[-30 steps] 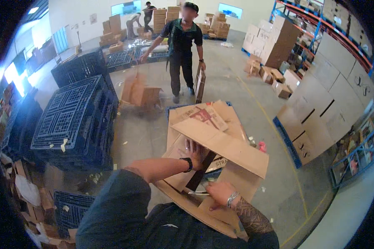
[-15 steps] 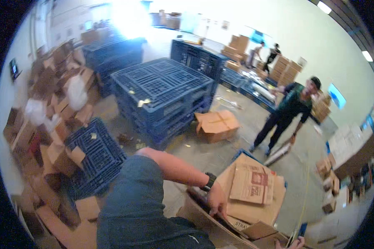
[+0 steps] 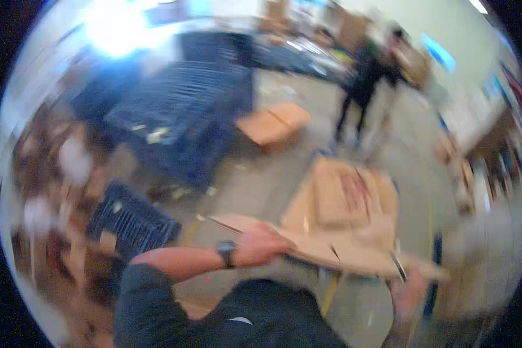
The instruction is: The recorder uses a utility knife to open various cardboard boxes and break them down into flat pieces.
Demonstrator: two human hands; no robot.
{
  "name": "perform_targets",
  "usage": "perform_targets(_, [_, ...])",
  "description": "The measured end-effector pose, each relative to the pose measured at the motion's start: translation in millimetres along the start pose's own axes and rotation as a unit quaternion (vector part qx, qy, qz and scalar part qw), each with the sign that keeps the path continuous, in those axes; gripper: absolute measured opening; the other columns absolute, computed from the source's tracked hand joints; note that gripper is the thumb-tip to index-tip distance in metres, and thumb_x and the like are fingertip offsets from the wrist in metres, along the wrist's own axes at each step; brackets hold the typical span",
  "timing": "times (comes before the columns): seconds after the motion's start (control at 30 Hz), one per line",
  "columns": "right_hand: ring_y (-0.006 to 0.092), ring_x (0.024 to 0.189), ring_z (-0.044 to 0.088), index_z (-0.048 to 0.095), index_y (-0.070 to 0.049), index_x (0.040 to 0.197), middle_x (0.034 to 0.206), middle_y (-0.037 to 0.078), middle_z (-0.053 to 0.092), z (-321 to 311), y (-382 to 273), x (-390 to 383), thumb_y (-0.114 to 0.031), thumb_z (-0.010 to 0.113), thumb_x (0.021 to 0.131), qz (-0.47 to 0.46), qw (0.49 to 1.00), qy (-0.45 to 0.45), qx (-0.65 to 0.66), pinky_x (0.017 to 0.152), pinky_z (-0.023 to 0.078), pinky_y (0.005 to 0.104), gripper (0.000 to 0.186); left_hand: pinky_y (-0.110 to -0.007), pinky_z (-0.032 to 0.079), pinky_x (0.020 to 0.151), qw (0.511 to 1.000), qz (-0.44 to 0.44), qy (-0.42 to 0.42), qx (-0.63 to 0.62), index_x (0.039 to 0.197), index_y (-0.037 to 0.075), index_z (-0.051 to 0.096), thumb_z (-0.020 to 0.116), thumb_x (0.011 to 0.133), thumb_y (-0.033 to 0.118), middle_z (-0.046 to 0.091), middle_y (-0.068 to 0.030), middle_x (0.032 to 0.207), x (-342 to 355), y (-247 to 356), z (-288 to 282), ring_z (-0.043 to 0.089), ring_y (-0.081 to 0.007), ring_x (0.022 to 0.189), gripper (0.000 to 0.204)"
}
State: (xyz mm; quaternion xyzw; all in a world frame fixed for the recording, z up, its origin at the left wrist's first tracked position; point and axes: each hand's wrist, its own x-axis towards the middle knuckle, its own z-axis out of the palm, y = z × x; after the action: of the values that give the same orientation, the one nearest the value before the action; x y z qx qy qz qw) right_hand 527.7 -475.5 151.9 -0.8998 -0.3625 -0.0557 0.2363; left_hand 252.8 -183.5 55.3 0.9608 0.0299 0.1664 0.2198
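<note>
A long flattened cardboard box [image 3: 354, 255] spans the space before me, held between my two hands. My left hand [image 3: 262, 245], with a dark watch at its wrist, is closed over the cardboard's left part. At the other end my right hand [image 3: 408, 290] grips the near edge, its fingers blurred. Just beyond the held piece lies a stack of flat cardboard sheets [image 3: 298, 203]. On top of it rests a smaller flat sheet with red print [image 3: 342, 200]. Dark slots show in the held cardboard.
Blue plastic pallets [image 3: 174, 98] are stacked ahead to the left, with another pallet [image 3: 133, 217] lower down. A closed brown box [image 3: 275, 124] sits on the floor. Beyond the stack stands a person in dark clothes [image 3: 362, 75]. Loose cartons [image 3: 58, 249] heap along the left.
My left hand has come up and back from the box by the stack. Both hands now hold the flattened cardboard box spread out. My view has turned, and the person has straightened up.
</note>
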Motion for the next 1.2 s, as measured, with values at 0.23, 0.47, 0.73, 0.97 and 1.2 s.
perform_targets(0.23, [0.0341,0.074,0.063,0.066,-0.010,0.102,0.083,0.010,0.066,21,107,-5,-0.021,0.077,0.070,-0.135,0.962,-0.236,0.006,0.063,0.050,0.0435,0.036,-0.037,0.043,0.075,0.960,0.165,-0.101,0.203,0.100,0.026,0.067,0.064,0.083,0.021,0.072,0.0065,0.092,128,20,-62,0.066,-0.0131,0.079,0.018])
perform_targets(0.47, [0.0296,0.062,0.061,0.066,-0.002,0.098,0.071,0.016,0.062,1,187,17,-0.022,0.072,0.078,0.061,0.946,-0.127,0.291,0.061,0.047,0.0383,0.029,-0.043,0.040,0.083,0.892,0.325,-0.102,0.297,0.094,0.028,0.064,0.066,0.080,0.024,0.065,0.0089,0.089,366,19,-20,0.057,-0.0165,0.085,0.015])
perform_targets(0.73, [0.0280,0.060,0.058,0.065,0.000,0.094,0.068,0.015,0.059,-24,228,123,-0.015,0.069,0.081,0.083,0.964,0.050,0.249,0.058,0.045,0.0379,0.021,-0.045,0.037,0.106,0.911,0.274,0.222,0.212,0.128,0.018,0.056,0.076,0.075,0.018,0.059,-0.0093,0.126,546,63,14,0.051,-0.0290,0.123,0.057])
perform_targets(0.97, [0.0382,0.072,0.062,0.058,-0.005,0.089,0.076,0.016,0.061,49,227,257,-0.019,0.066,0.082,0.050,0.989,0.142,0.003,0.062,0.046,0.0497,0.018,-0.043,0.043,0.099,0.982,0.000,0.147,0.117,0.132,0.013,0.053,0.072,0.083,0.028,0.059,-0.0135,0.127,454,33,24,0.055,-0.0314,0.118,0.055])
perform_targets(1.2, [0.0384,0.091,0.064,0.059,-0.006,0.107,0.102,0.018,0.066,267,207,342,-0.021,0.059,0.087,0.127,0.989,-0.068,0.016,0.077,0.050,0.0526,0.025,-0.042,0.047,0.096,0.934,-0.356,-0.017,-0.026,0.127,0.009,0.059,0.067,0.086,0.032,0.063,-0.0166,0.121,192,-24,122,0.059,-0.0340,0.111,0.047])
